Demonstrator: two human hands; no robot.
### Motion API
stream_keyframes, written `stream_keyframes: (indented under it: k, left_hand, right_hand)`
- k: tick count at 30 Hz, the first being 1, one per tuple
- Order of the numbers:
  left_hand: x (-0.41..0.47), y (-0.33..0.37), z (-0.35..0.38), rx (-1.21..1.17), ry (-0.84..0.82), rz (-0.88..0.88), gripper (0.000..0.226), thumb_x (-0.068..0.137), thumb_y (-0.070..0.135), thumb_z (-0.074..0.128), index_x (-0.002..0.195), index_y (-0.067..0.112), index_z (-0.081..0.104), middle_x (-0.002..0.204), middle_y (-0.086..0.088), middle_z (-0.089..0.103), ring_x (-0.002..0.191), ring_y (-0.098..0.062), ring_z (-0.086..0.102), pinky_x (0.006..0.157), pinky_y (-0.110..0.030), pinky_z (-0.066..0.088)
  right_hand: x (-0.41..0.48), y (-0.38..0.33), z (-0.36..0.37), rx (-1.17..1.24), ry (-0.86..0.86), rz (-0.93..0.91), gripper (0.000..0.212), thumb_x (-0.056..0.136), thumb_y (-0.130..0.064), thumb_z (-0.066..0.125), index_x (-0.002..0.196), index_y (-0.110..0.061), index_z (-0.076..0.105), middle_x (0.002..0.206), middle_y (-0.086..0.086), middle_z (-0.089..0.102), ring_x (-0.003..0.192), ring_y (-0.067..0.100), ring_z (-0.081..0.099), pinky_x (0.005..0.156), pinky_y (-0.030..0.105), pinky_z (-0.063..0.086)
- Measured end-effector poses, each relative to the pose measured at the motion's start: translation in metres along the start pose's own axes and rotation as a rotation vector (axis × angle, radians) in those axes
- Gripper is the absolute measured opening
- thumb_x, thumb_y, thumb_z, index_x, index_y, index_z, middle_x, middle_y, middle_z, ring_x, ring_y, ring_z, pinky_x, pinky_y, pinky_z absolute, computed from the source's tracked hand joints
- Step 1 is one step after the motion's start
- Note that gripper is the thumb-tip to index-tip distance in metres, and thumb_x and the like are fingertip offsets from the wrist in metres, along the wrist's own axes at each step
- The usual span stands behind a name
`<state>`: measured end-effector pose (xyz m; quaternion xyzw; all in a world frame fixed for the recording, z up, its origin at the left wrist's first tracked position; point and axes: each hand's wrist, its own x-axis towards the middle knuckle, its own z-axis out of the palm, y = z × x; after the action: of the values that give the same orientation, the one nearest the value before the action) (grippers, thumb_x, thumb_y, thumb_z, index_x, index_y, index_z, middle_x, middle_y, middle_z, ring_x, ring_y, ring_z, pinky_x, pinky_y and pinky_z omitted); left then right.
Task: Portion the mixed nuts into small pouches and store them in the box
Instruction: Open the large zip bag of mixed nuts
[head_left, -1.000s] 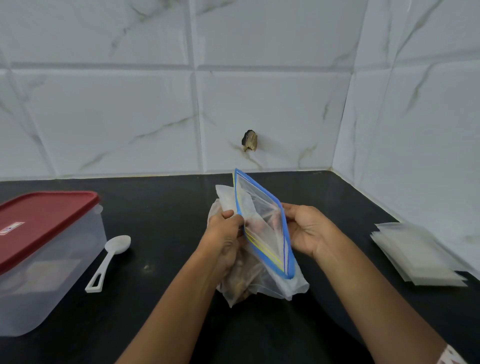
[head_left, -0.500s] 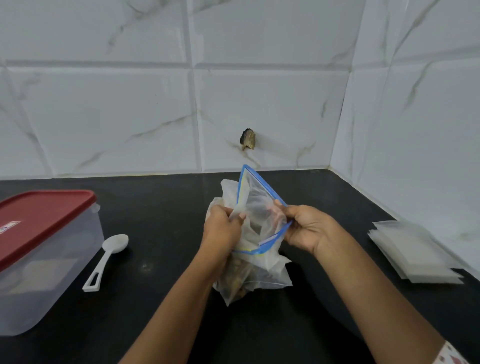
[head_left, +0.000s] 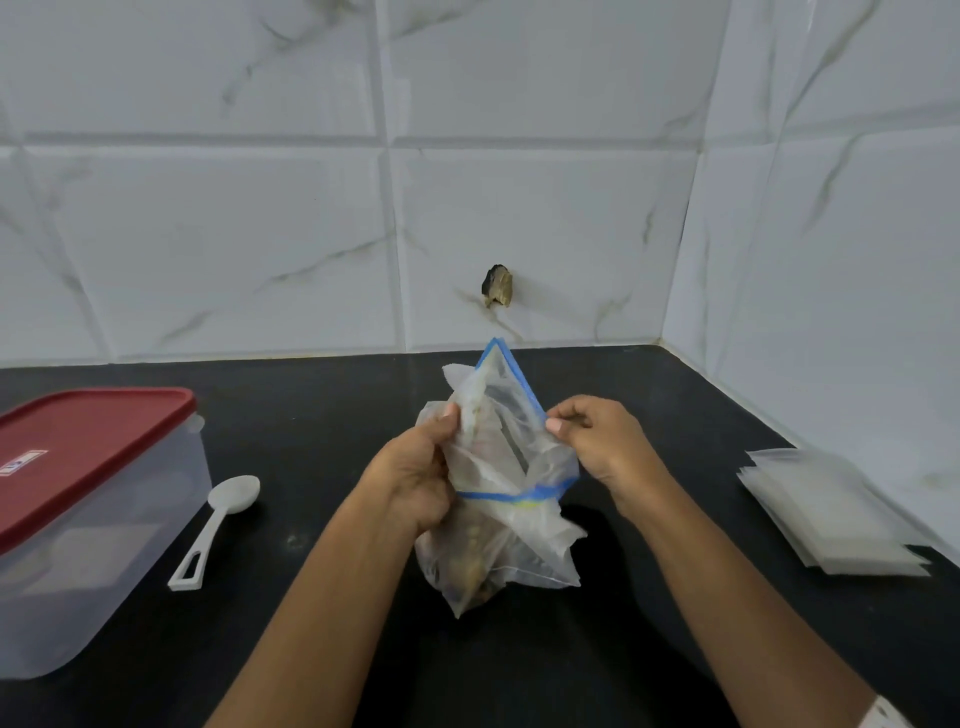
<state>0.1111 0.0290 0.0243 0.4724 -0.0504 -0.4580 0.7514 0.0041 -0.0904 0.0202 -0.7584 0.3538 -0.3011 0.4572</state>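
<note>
A clear zip bag with a blue seal strip stands on the black counter in the middle, brown nuts showing through its lower part. My left hand grips the bag's left lip. My right hand pinches the right lip at the blue strip, and the mouth is spread wide between them. A clear plastic box with a red lid on it sits at the far left. Next to it lies a white plastic spoon. A stack of small clear pouches lies flat at the right.
The black counter ends at white marble-look tiled walls behind and on the right. A small dark chipped hole marks the back wall above the bag.
Both hands have pulled the bag's lips apart, so the flat sealed top now gapes open. The near part of the blue strip has dropped lower across the bag.
</note>
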Motion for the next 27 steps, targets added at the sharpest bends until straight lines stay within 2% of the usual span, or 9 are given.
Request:
stream_keyframes:
  k: [3, 6, 9, 11, 15, 17, 21, 25, 27]
  left_hand:
    - [-0.006, 0.001, 0.001, -0.077, 0.002, -0.051, 0.019, 0.094, 0.016, 0.052, 0.093, 0.001, 0.063, 0.091, -0.015, 0.066, 0.085, -0.027, 0.062, 0.086, -0.041, 0.046]
    - [0.000, 0.004, -0.004, -0.172, 0.068, -0.097, 0.024, 0.098, 0.010, 0.043, 0.084, -0.001, 0.060, 0.078, -0.015, 0.068, 0.088, -0.024, 0.066, 0.076, -0.041, 0.050]
    - [0.007, 0.007, -0.012, -0.226, 0.079, -0.151, 0.033, 0.096, 0.004, 0.032, 0.081, 0.000, 0.061, 0.063, -0.018, 0.067, 0.050, -0.026, 0.067, 0.040, -0.039, 0.051]
    - [0.010, 0.005, -0.013, -0.205, 0.035, -0.159, 0.035, 0.092, 0.003, 0.029, 0.088, -0.002, 0.063, 0.077, -0.016, 0.067, 0.055, -0.029, 0.067, 0.039, -0.042, 0.051]
    - [0.012, 0.001, -0.012, -0.142, -0.084, -0.132, 0.044, 0.098, 0.027, 0.034, 0.085, 0.000, 0.067, 0.085, -0.009, 0.056, 0.066, -0.016, 0.053, 0.060, -0.031, 0.049]
    - [0.009, -0.001, -0.009, -0.018, -0.170, -0.131, 0.060, 0.094, 0.053, 0.036, 0.111, 0.003, 0.063, 0.100, -0.010, 0.057, 0.077, -0.020, 0.055, 0.069, -0.033, 0.046]
    - [0.005, -0.011, 0.002, 0.286, -0.055, 0.061, 0.038, 0.088, 0.012, 0.060, 0.123, 0.000, 0.054, 0.100, -0.018, 0.066, 0.069, -0.022, 0.064, 0.048, -0.026, 0.053]
    - [0.013, -0.018, 0.006, 0.450, 0.142, 0.208, 0.033, 0.096, 0.019, 0.048, 0.123, 0.003, 0.037, 0.105, -0.013, 0.056, 0.076, -0.019, 0.058, 0.056, -0.029, 0.053]
    - [0.012, -0.018, 0.003, 0.624, 0.185, 0.312, 0.027, 0.098, 0.029, 0.041, 0.117, 0.009, 0.040, 0.102, -0.008, 0.053, 0.085, -0.019, 0.054, 0.076, -0.038, 0.052]
  right_hand:
    - [-0.002, -0.004, 0.002, 0.428, -0.079, 0.261, 0.023, 0.095, -0.003, 0.046, 0.076, -0.007, 0.061, 0.079, 0.011, 0.061, 0.070, 0.021, 0.056, 0.059, 0.030, 0.049]
    - [-0.002, -0.009, -0.001, 0.991, -0.171, 0.524, 0.025, 0.097, 0.003, 0.034, 0.095, 0.004, 0.060, 0.098, 0.017, 0.064, 0.080, 0.026, 0.061, 0.055, 0.033, 0.056]
    - [-0.002, -0.011, -0.004, 1.301, -0.172, 0.611, 0.036, 0.097, 0.005, 0.024, 0.124, 0.006, 0.048, 0.130, 0.023, 0.052, 0.122, 0.032, 0.051, 0.095, 0.041, 0.045]
    - [-0.003, -0.012, -0.002, 1.287, -0.184, 0.624, 0.038, 0.096, 0.008, 0.023, 0.128, 0.006, 0.043, 0.131, 0.023, 0.050, 0.125, 0.034, 0.049, 0.097, 0.046, 0.043]
    - [-0.005, -0.012, 0.003, 0.847, -0.155, 0.441, 0.024, 0.096, 0.004, 0.032, 0.098, -0.001, 0.056, 0.093, 0.017, 0.060, 0.075, 0.025, 0.060, 0.054, 0.035, 0.055]
    - [-0.011, -0.021, 0.002, 0.446, -0.127, 0.274, 0.023, 0.099, -0.023, 0.039, 0.089, -0.013, 0.057, 0.090, 0.008, 0.062, 0.076, 0.020, 0.060, 0.064, 0.033, 0.054]
    - [-0.019, -0.021, -0.002, -0.139, -0.281, 0.085, 0.047, 0.083, -0.061, 0.051, 0.100, -0.018, 0.060, 0.105, 0.000, 0.058, 0.094, 0.016, 0.059, 0.077, 0.029, 0.046]
    - [-0.023, -0.017, 0.002, 0.145, -0.328, 0.180, 0.004, 0.090, -0.012, 0.058, 0.092, -0.013, 0.061, 0.084, 0.005, 0.062, 0.068, 0.015, 0.058, 0.054, 0.026, 0.046]
    - [-0.018, -0.014, 0.001, 0.395, -0.270, 0.231, 0.018, 0.089, 0.006, 0.050, 0.093, -0.007, 0.061, 0.082, 0.009, 0.062, 0.068, 0.018, 0.059, 0.052, 0.026, 0.049]
